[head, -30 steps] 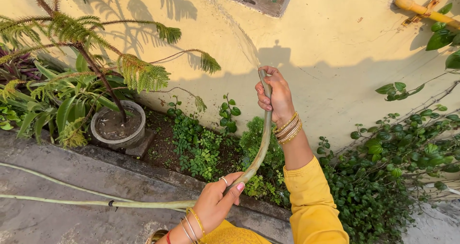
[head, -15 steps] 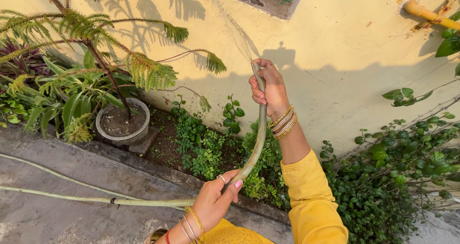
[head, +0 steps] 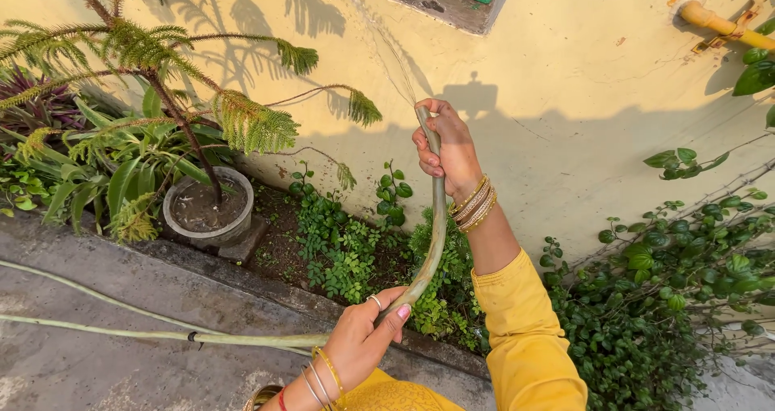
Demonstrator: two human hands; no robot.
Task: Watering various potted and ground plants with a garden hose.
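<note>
I see my right hand (head: 446, 148) raised, fist closed round the green hose (head: 436, 233) tip, while below it my left hand (head: 367, 338) grips the hose loosely.

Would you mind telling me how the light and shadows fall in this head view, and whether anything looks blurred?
Head view: hard sunlight; crisp shadows of the potted plant and the person fall on the yellow wall. Right hand, left hand and hose are sharp; only the fine water spray is faint.
</note>
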